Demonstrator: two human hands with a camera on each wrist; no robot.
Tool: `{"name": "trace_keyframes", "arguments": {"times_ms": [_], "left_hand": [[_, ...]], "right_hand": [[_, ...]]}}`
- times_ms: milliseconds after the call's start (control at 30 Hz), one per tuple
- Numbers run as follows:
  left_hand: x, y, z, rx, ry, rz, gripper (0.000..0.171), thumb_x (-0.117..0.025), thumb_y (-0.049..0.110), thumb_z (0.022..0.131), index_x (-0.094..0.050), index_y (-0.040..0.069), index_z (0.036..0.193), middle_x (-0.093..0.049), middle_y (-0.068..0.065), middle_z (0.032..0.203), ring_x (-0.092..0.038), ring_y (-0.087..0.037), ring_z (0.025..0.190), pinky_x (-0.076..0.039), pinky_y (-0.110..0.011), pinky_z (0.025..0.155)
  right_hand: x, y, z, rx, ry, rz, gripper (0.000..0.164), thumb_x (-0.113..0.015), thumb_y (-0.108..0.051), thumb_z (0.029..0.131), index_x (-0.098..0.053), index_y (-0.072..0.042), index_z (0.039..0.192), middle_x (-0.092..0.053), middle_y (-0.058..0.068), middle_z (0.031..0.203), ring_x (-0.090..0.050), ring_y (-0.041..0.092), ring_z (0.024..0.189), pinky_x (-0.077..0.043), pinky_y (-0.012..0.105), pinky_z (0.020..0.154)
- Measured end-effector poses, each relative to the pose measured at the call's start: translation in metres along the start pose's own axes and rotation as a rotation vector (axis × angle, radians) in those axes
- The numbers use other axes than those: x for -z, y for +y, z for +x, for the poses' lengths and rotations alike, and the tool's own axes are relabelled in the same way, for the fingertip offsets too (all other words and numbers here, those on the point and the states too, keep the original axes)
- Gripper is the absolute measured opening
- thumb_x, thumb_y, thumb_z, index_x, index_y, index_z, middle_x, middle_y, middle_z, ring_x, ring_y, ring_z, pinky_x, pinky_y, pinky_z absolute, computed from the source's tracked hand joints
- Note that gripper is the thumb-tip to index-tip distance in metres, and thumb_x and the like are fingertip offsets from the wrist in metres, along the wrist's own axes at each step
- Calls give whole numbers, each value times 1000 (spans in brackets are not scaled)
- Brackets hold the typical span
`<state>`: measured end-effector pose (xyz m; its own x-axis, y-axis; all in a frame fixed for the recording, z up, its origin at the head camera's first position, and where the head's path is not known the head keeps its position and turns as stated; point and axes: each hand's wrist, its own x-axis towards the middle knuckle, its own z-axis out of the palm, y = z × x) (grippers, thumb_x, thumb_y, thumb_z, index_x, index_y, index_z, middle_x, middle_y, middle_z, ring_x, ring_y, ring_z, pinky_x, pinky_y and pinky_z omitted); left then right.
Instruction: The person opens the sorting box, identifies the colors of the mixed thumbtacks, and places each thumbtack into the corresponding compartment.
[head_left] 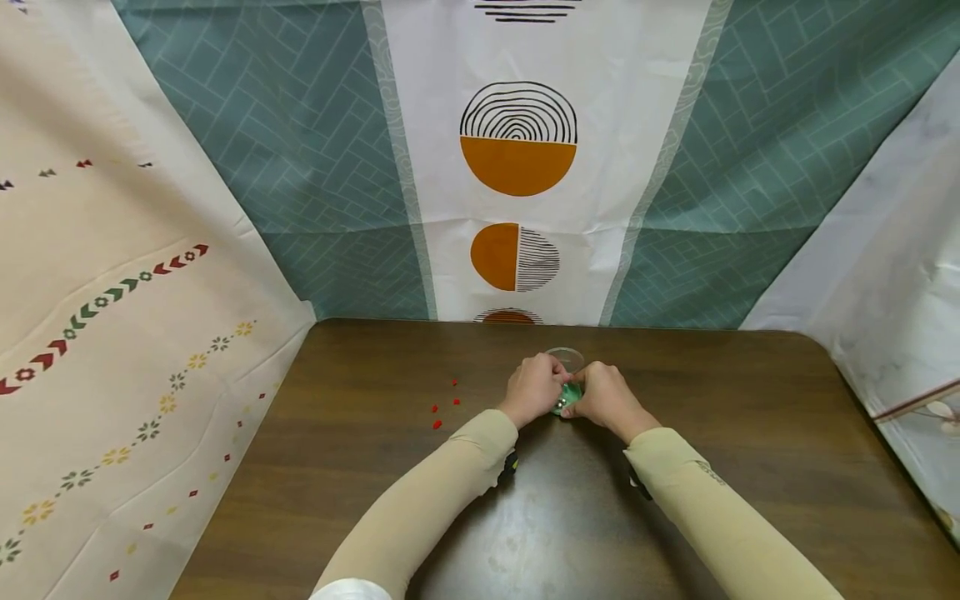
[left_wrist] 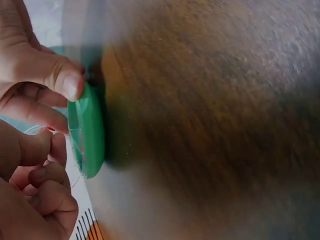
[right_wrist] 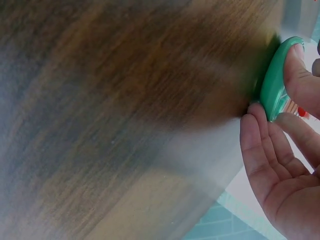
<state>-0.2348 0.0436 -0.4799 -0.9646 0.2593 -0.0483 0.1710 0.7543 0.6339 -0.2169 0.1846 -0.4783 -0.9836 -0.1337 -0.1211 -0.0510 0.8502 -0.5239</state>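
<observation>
A small round green case (head_left: 567,395) with a raised clear lid (head_left: 566,358) sits low over the table between the two hands. My right hand (head_left: 606,400) holds the case by its edge, thumb on the rim and fingers at the far side, as the right wrist view also shows its green shell (right_wrist: 272,82). My left hand (head_left: 534,387) is close at the case's opening, its fingers curled. In the left wrist view, a tiny red piece (left_wrist: 49,128) shows at the left fingertips, beside the green case (left_wrist: 92,132).
Several small red pieces (head_left: 437,424) lie scattered on the brown wooden table (head_left: 360,500), left of the hands. Patterned cloth (head_left: 300,167) hangs along the table's back edge, and more cloth (head_left: 112,333) covers the left side.
</observation>
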Motion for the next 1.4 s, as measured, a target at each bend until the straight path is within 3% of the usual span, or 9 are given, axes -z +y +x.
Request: {"name": "trace_keyframes", "arguments": {"times_ms": [433,700,800,967,1200,1400], "left_hand": [[-4,-2,-1,-12,25,-52,13,-64,31,87,-73,23,81,-67,12,75,-56,-4,60,-42,-25,48],[4,-4,-5,-24,22,-66,11,-65,29,85,-75,23,83,-69,11,81,-58,-4,68,-43,-23,52],[17,-9,-7,-37,27,-64,12,-65,28,85,-75,22,85,-69,12,84,-58,-4,72,-43,-23,54],[53,-27,-9,-52,83,-1,12,-63,28,86,-74,23,85,-69,12,82,-58,-6,70,-43,-25,55],[102,-64,-13,-5,116,149,15,-62,27,88,-74,20,91,-69,9,85,-59,-7,65,-44,-27,52],[121,-92,-20,73,122,294,11,-64,25,86,-74,22,90,-71,7,89,-64,-12,69,-50,-34,57]], "right_hand": [[1,1,0,-13,-4,30,49,-89,-29,54,-73,-14,98,-72,-1,80,-56,14,71,-45,26,60],[0,-2,-1,-55,-10,39,56,-89,-28,55,-71,-12,106,-72,4,94,-59,17,80,-49,28,65],[0,-2,-1,-57,-9,31,62,-89,-29,55,-69,-9,110,-70,8,106,-61,21,93,-51,34,77],[1,0,-1,-60,-7,29,66,-89,-30,55,-67,-7,112,-67,11,114,-57,28,112,-46,43,92],[0,2,-2,-28,-3,27,65,-89,-29,56,-67,-5,112,-67,12,113,-56,30,113,-45,44,94],[0,-1,-3,-23,-7,36,64,-88,-28,56,-67,-5,112,-67,13,113,-57,30,112,-45,44,94]]}}
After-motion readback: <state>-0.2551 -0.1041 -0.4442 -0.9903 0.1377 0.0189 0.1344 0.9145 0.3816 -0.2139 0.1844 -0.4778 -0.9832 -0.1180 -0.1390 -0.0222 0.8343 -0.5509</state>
